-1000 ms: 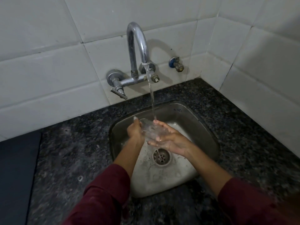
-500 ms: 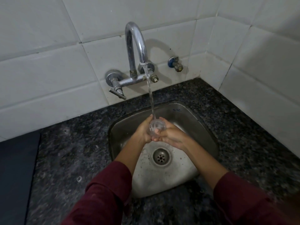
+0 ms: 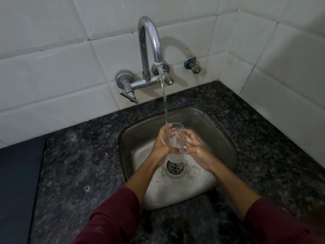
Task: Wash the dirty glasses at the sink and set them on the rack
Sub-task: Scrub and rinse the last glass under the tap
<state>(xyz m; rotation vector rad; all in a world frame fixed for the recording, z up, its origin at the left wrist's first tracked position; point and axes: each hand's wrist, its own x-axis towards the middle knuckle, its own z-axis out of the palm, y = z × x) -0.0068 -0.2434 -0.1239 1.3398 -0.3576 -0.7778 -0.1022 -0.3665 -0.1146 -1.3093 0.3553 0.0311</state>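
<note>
Tall clear glass tumbler [image 3: 175,140] upright over round steel drain [image 3: 175,167], left hand [image 3: 162,145] clamped around it, right hand [image 3: 194,147] cupped against its side. Best kept plumb under thin water stream [image 3: 164,101], rim centred. Steel sink walls [image 3: 219,138] close by; open room upward, below curved chrome tap [image 3: 149,43].

- No readable text, label, brand, number or sign is showing anywhere in this view.
- A small dark mark on the sink's [image 3: 218,131] back wall is appearing too blurred to read.
</note>
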